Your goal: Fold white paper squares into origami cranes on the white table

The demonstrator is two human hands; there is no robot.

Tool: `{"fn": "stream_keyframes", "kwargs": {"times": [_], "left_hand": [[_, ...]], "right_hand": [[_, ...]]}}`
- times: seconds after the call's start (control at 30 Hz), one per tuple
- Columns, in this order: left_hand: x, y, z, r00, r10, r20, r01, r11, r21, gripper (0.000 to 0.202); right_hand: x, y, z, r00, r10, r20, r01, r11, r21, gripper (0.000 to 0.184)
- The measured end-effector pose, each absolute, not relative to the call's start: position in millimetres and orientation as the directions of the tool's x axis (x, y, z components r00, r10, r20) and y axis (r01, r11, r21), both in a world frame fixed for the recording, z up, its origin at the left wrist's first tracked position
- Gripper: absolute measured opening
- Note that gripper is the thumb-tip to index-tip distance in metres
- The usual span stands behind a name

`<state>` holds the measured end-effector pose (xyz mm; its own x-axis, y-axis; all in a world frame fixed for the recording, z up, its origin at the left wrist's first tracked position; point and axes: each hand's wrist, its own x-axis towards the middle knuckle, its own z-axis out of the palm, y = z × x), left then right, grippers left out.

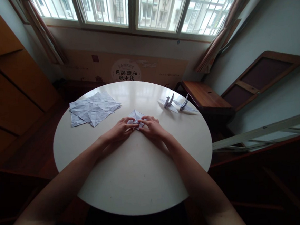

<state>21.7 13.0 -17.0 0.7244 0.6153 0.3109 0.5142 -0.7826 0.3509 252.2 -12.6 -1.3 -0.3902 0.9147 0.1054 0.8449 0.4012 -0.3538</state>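
Note:
A small piece of folded white paper (pixel 136 114) lies near the middle of the round white table, its far end coming to a point. From the left, my left hand (pixel 121 128) has its bent fingers and thumb on the paper's near left side. On the opposite side, my right hand (pixel 151 125) presses its fingers on the near right part. The fingertips of both hands almost meet and cover much of the paper's near half. Two folded paper cranes (pixel 169 102) stand at the table's right, beyond my right hand. Creased paper sheets (pixel 94 108) are piled at the far left.
The round table (pixel 134 183) fills the middle of the view. Beyond its right edge stands a low wooden stool or side table (pixel 205 92). Wooden cabinets (pixel 15 88) line the left wall. A printed cardboard panel (pixel 151 64) sits below the barred windows (pixel 157 9).

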Motion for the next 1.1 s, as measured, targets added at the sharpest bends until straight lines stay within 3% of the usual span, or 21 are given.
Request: {"fn": "stream_keyframes", "kwargs": {"times": [0.2,1.1], "left_hand": [[20.7,13.5,-18.3,0.726,0.636,0.264,0.541,-0.764,0.351,0.046],[20.3,14.3,-18.2,0.735,0.636,0.234,0.549,-0.761,0.344,0.046]], "right_hand": [[251.9,-12.9,-0.3,-0.388,0.916,0.100,0.844,0.397,-0.362,0.047],[251.2,-12.7,0.2,-0.385,0.918,0.096,0.844,0.392,-0.366,0.047]]}}
